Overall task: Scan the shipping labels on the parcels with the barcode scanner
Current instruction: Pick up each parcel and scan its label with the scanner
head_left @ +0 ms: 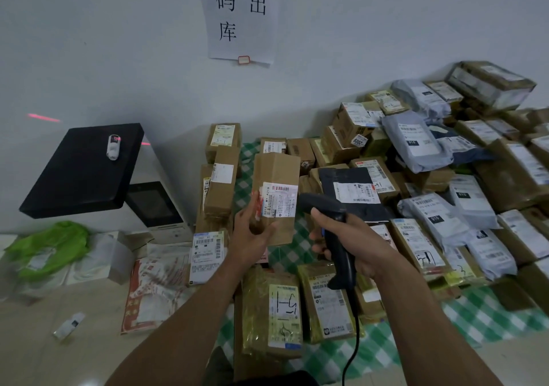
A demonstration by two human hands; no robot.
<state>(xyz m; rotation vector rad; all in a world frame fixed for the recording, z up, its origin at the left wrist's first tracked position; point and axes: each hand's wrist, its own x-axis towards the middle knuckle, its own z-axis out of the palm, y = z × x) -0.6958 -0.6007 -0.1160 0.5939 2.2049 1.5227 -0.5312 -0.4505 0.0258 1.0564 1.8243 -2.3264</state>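
Brown carton parcel (274, 177) held upright above green check cloth (487, 311), white label (280, 200) facing cam. Left grip (252, 234) clamped on its lower left edge, thumb across front. Barcode scanner (322, 204) just right of label, nose pointing left; right grip (350, 243) wrapped round handle, cable hanging down. Other parcels (445, 162) piled on cloth behind & to right. Red scan line (44, 117) on wall, far left.

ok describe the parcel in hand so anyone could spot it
Below the wall sign, parcels cover a green checked cloth. One tall brown box is held upright by the left hand, beside the scanner. It alone is lifted off the pile.
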